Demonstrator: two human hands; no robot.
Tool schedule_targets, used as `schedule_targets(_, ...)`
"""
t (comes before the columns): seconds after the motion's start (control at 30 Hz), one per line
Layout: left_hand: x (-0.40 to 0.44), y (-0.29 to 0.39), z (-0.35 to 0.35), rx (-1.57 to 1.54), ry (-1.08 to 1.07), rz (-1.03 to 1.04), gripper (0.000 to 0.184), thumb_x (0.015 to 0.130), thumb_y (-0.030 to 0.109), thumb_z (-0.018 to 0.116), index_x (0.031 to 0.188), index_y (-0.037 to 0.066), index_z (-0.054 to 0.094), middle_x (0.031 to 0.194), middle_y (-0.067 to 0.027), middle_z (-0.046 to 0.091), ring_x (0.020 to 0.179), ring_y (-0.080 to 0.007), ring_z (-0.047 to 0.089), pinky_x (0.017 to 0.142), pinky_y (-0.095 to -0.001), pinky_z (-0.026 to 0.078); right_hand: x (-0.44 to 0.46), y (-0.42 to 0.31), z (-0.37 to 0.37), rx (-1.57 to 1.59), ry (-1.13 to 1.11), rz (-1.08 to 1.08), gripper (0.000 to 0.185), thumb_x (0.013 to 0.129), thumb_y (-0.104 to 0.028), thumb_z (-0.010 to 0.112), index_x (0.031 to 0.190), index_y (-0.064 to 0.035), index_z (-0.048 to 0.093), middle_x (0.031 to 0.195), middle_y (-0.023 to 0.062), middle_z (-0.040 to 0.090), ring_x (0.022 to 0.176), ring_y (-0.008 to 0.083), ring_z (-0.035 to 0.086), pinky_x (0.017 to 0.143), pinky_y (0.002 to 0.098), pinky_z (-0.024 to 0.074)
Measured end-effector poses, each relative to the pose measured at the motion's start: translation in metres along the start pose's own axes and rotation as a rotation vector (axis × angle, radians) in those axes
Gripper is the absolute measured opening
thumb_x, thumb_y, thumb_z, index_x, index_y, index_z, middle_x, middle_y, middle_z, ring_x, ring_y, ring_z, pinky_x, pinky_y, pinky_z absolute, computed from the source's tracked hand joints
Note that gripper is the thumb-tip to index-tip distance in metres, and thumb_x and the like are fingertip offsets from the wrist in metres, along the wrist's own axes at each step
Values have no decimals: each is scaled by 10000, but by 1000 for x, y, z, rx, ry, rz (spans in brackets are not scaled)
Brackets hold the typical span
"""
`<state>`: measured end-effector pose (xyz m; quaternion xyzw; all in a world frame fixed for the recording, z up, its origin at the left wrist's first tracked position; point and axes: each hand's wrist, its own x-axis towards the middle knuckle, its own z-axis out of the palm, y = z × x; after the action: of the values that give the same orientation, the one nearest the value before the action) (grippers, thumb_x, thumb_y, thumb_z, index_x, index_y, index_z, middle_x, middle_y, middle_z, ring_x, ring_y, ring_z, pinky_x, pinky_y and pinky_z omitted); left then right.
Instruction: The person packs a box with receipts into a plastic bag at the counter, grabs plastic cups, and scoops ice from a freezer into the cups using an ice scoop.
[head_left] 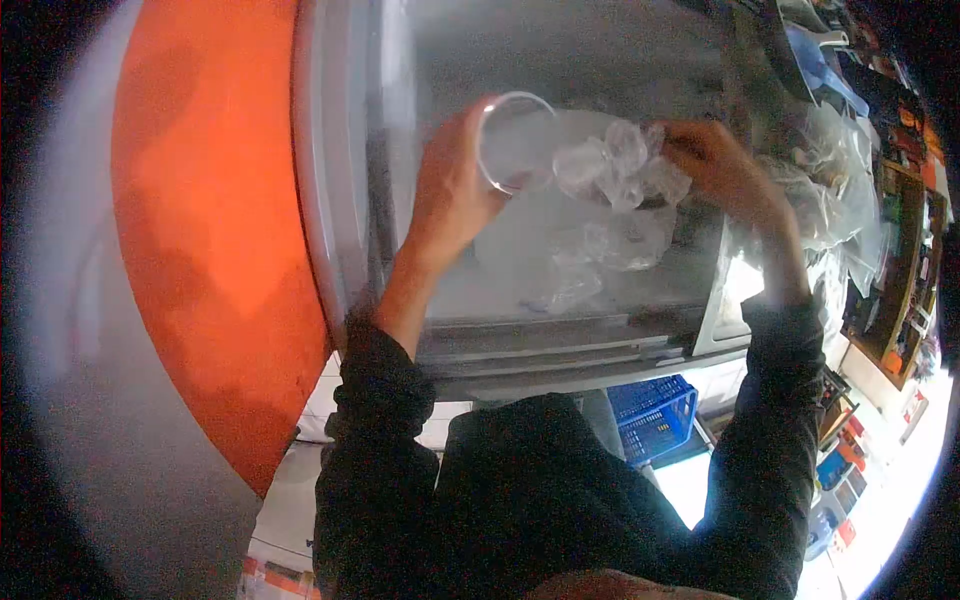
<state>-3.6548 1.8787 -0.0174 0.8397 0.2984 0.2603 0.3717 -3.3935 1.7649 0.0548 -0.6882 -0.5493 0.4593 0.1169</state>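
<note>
My left hand [452, 185] is wrapped round a clear plastic cup [518, 140], whose round rim faces up toward me. Crumpled clear plastic [625, 165], which looks like a thin bag or sleeve, bunches just right of the cup. The fingers of my right hand [712, 165] are closed on its right end, slightly blurred. Whether the plastic touches the cup, I cannot tell. Below both hands is a grey, glossy surface [500, 260], and a second patch of clear plastic [590, 265] shows on it, possibly partly a reflection.
A ridged frame [560, 345] edges the surface nearest me. Left of it stands an orange and white panel [215, 220]. Clear plastic bags [835, 170] hang or lie at the right. A blue plastic crate [655, 415] sits lower down, with shelves of goods [900, 270] at far right.
</note>
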Motion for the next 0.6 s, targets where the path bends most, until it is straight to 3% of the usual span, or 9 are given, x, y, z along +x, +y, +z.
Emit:
schedule_targets(0.07, -4, 7, 4, -2, -60, -22, 752, 600, 136, 794, 1240, 66, 405, 1172, -161, 510, 1084, -348, 491, 908, -408, 412, -12, -43, -3, -474, 388, -80, 269, 868, -187, 502, 1095, -71, 588, 856, 141, 634, 856, 258, 627, 736, 392, 482)
schedule_targets(0.1, -4, 13, 4, -64, -63, -7, 761, 587, 133, 799, 1236, 63, 408, 1170, -163, 509, 1079, -349, 494, 913, -405, 411, -13, -69, 3, -474, 389, -80, 269, 868, -187, 502, 1095, -71, 588, 856, 141, 634, 856, 258, 627, 736, 392, 482)
schedule_targets(0.17, -8, 24, 11, -119, -92, -49, 836, 561, 124, 829, 1253, 62, 363, 1172, -152, 503, 1088, -319, 510, 942, -383, 410, -9, -119, 21, -886, 204, 194, 337, 834, -95, 510, 1166, -109, 565, 858, 93, 621, 803, 226, 610, 708, 352, 480)
schedule_targets(0.2, -8, 26, 13, -119, -90, -48, 836, 561, 124, 829, 1253, 62, 363, 1172, -152, 503, 1088, -319, 510, 942, -383, 410, -7, -126, 32, -887, 205, 193, 337, 834, -95, 510, 1166, -109, 565, 858, 93, 621, 803, 226, 610, 708, 352, 480)
schedule_targets(0.27, -8, 28, 14, -396, -15, -142, 793, 562, 121, 816, 1230, 59, 392, 1149, -156, 512, 1089, -302, 503, 934, -366, 407, -5, -130, 53, -1146, 547, -87, 350, 769, -165, 538, 1115, -183, 590, 833, 52, 598, 784, 163, 591, 658, 390, 450)
schedule_targets(0.37, -7, 27, 11, -340, 48, -157, 796, 572, 132, 818, 1231, 63, 376, 1142, -139, 517, 1088, -264, 510, 932, -346, 409, -29, -153, 31, -1108, 600, -70, 469, 761, -96, 524, 1225, -168, 529, 811, 47, 597, 697, 191, 580, 621, 350, 449)
schedule_targets(0.47, -2, 17, 15, -344, 162, -58, 811, 572, 125, 821, 1236, 63, 360, 1138, -130, 525, 1072, -261, 519, 934, -345, 408, -46, -133, 11, -984, 711, -70, 439, 780, -97, 521, 1211, -177, 539, 834, 66, 612, 730, 206, 598, 636, 356, 464)
schedule_targets(0.53, 1, 13, 10, -392, 177, -71, 819, 571, 117, 822, 1240, 62, 352, 1147, -128, 518, 1082, -263, 511, 939, -351, 406, -43, -92, 11, -1105, 620, 6, 332, 794, -181, 509, 1117, -180, 585, 814, 34, 567, 763, 185, 569, 666, 361, 435)
schedule_targets(0.6, 5, 14, 2, -435, 190, -83, 827, 570, 109, 823, 1243, 62, 345, 1156, -125, 512, 1092, -264, 504, 944, -358, 403, -21, -44, 38, -1140, 156, 108, 331, 824, -223, 508, 1149, -185, 559, 872, 53, 595, 798, 195, 591, 664, 377, 453)
